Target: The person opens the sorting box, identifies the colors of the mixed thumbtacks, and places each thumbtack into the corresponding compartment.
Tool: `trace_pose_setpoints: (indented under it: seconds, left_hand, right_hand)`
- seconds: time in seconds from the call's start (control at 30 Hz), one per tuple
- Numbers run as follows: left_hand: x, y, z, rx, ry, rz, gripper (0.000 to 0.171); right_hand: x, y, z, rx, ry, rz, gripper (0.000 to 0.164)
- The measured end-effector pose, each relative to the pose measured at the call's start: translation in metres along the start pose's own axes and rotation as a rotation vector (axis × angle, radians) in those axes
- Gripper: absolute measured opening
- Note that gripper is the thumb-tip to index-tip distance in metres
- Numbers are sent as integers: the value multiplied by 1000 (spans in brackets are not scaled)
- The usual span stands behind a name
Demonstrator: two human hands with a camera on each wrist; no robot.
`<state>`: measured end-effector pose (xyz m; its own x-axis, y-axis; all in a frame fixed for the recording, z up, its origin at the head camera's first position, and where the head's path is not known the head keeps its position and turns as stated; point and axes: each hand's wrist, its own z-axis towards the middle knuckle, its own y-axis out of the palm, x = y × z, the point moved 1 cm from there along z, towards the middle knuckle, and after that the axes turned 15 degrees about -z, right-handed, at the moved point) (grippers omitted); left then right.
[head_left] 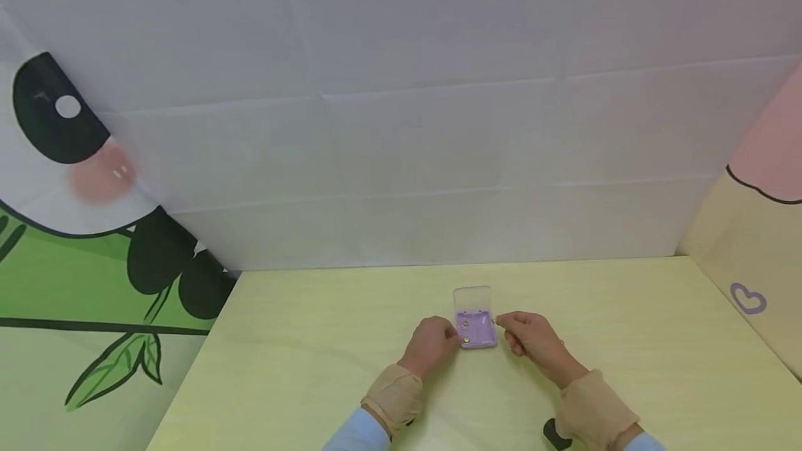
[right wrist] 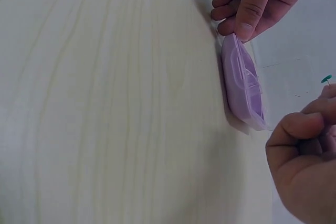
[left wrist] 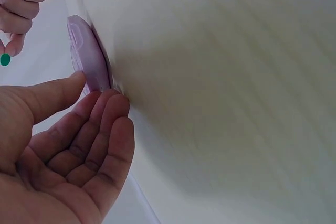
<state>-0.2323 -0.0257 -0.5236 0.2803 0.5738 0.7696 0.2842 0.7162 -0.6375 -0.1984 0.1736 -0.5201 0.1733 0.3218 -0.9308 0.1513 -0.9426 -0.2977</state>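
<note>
A small purple case (head_left: 477, 335) lies on the table with its clear lid (head_left: 473, 298) raised at the back. Two tiny gold-coloured pieces show along its left side. My left hand (head_left: 432, 344) holds the case's near left corner, thumb on the rim and curled fingers at the outer side, as the left wrist view shows. To the right of the case, apart from it, my right hand (head_left: 532, 339) pinches a small pin with a flat round green head (right wrist: 326, 78). Its thin shaft runs down to the fingertips in the right wrist view.
The pale wood-grain table (head_left: 301, 367) meets a white sheet wall (head_left: 401, 145) behind the case. Printed cartoon panels (head_left: 106, 270) stand at both sides. A black object (head_left: 556, 435) shows beside the right wrist's beige band (head_left: 595, 410).
</note>
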Motion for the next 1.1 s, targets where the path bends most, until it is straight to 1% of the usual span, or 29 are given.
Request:
trace_pose_setpoints:
  seconds: [0.1, 0.27, 0.47, 0.67, 0.9, 1.1]
  left_hand:
    - [1, 0, -1, 1, -1, -3, 14]
    - [1, -1, -1, 0, -2, 3, 15]
    - [1, -1, -1, 2, 3, 2, 14]
    - [0, 0, 0, 3, 4, 3, 15]
    - [1, -1, 0, 13, 14, -2, 15]
    - [2, -1, 0, 15, 25, 0, 15]
  right_hand:
    - [1, 3, 3, 37, 6, -77, 39]
    - [1, 11, 7, 106, 34, -176, 31]
    - [-3, 19, 12, 150, 51, -232, 27]
    - [-3, 26, 16, 172, 64, -289, 24]
    - [-3, 32, 21, 196, 12, -370, 18]
    - [-5, 38, 25, 225, -33, -498, 14]
